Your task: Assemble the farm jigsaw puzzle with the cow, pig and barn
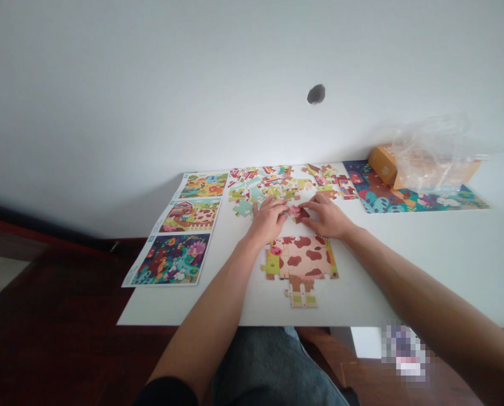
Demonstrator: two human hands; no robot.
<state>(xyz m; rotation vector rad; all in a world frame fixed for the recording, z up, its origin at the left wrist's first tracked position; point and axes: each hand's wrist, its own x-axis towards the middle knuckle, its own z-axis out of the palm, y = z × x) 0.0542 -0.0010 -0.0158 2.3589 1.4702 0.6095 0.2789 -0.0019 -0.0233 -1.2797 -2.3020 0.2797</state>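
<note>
My left hand (269,221) and my right hand (325,217) meet above the white table. The left fingertips pinch a pink puzzle piece (293,210). The right fingers press on a dark brown-spotted puzzle piece (303,215) right beside it. Just below both hands lies a partly joined cow jigsaw (300,258), cream with brown patches, with a small fence section at its near end. Beyond my hands, a spread of loose puzzle pieces (273,183) lies scattered, partly hidden by my fingers.
Three printed puzzle picture sheets (169,259) lie in a column at the table's left. Back right, an orange cardboard box (382,164) and a clear plastic bag (432,155) rest on a colourful jungle-print sheet (383,197). A white wall rises behind the white table (442,248).
</note>
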